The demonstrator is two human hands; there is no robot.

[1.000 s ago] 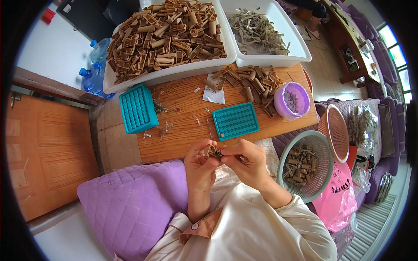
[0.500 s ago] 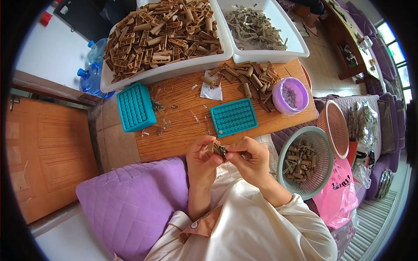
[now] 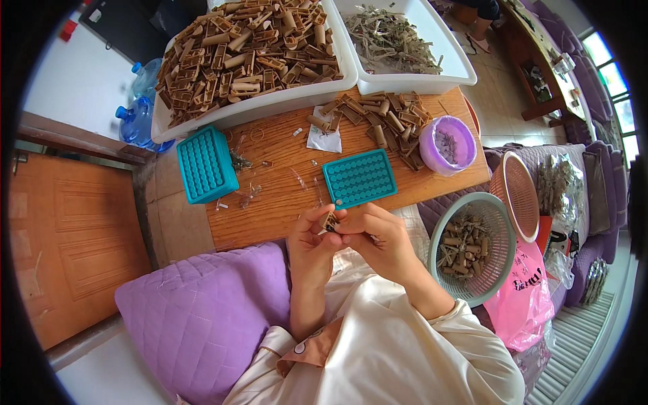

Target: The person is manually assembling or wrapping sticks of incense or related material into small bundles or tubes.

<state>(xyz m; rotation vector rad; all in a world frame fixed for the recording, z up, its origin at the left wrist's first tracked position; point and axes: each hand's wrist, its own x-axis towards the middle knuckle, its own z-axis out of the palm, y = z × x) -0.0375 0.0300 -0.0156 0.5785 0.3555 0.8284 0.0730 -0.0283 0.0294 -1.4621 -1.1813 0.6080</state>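
Observation:
Between my hands, close above my lap at the table's front edge, is a small brown plastic casing point(image 3: 329, 221) with dark bits at its lower end. My left hand point(image 3: 312, 236) pinches it between thumb and fingers. My right hand point(image 3: 375, 237) closes on its other side, thumb and forefinger pressed at the dark part; the fingers hide much of it. Just beyond my hands lies a teal tray point(image 3: 360, 177) with rows of round hollows and one small piece in its near left corner. A stack of similar teal trays point(image 3: 205, 165) stands on the table's left.
Behind are a white bin point(image 3: 270, 100) heaped with brown casings and another white bin point(image 3: 418, 86) of thin strips. Loose brown casings point(image 3: 388, 121) lie near a purple tub point(image 3: 448, 165). At right stand a grey-green basket point(image 3: 442, 270), a pink basket point(image 3: 503, 196) and a pink bag point(image 3: 523, 297).
My right hand has shifted left and its fingers curl further over the casing. The casing is turned more upright and sits slightly further left. The whole view has moved slightly.

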